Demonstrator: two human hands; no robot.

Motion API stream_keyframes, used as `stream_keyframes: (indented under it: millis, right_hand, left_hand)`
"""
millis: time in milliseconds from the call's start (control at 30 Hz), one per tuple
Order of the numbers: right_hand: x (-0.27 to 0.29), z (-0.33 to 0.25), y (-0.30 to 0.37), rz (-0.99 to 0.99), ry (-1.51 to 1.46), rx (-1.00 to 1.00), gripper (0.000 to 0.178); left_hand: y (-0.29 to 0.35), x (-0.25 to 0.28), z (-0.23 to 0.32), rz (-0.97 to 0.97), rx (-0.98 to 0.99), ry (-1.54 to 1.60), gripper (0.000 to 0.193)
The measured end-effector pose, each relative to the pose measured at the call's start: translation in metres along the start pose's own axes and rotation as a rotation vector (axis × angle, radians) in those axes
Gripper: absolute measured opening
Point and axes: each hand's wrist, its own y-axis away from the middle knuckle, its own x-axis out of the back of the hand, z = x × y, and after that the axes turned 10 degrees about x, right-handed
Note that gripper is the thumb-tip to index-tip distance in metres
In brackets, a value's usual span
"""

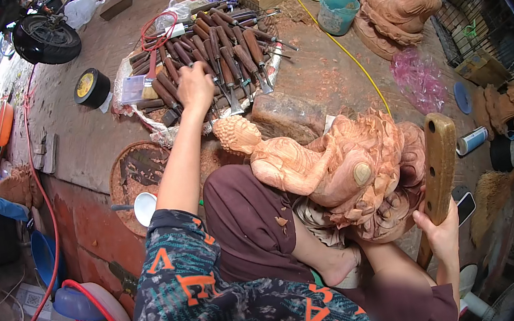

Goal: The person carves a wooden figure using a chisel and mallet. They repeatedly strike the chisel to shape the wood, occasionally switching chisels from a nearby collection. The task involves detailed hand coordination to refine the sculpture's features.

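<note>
Evidently, the carved wooden figure [331, 173] lies across the person's lap, left of the right grip [442, 226] and nearer the body than the left grip [196, 89], its head toward the left forearm. It looks like solid wood, so probably heavy and stiff, with a dry surface unlikely to slip. The thin, leafy edges seem the fragile part; the thick torso would give a safer hold.

The wooden mallet [439, 164], a thick bar with dark spots, rises just beside the figure, slightly tilted, most of its length above the right grip. It is likely dense and hard to damage, best held low. The right grip is closed around its lower part, thumb on the near side, the other fingers partly hidden behind.

The left arm stretches forward past the figure's head, palm down, fingers bent into the heap of wood-handled carving tools [214, 42]. Whether the left grip has closed on 1 of them cannot be told. They should be light and rigid, safest taken by the handles, away from the metal ends.

Left of the left grip lies a flat brush [134, 89], with a black roll [92, 88] farther out.
</note>
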Motion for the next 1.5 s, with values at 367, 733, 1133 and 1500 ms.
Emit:
stream_keyframes:
  millis: [367, 733, 1133, 1500]
  right_hand:
    - [-0.004, -0.001, 0.001, 0.003, 0.039, 0.009, 0.039]
    - [0.007, -0.003, -0.004, -0.042, -0.054, 0.044, 0.046]
    - [0.098, -0.027, 0.008, 0.291, 0.077, 0.111, 0.038]
    - [0.132, -0.066, 0.057, 0.546, 0.263, 0.328, 0.052]
  left_hand:
    - [-0.030, -0.055, 0.085, -0.147, -0.386, 0.364, 0.015]
    - [-0.086, -0.082, 0.130, -0.437, 0.138, 0.132, 0.057]
    - [0.190, 0.163, 0.265, -0.574, -0.536, 1.547, 0.027]
    - [0.311, 0.138, 0.343, -0.210, -0.690, 1.564, 0.067]
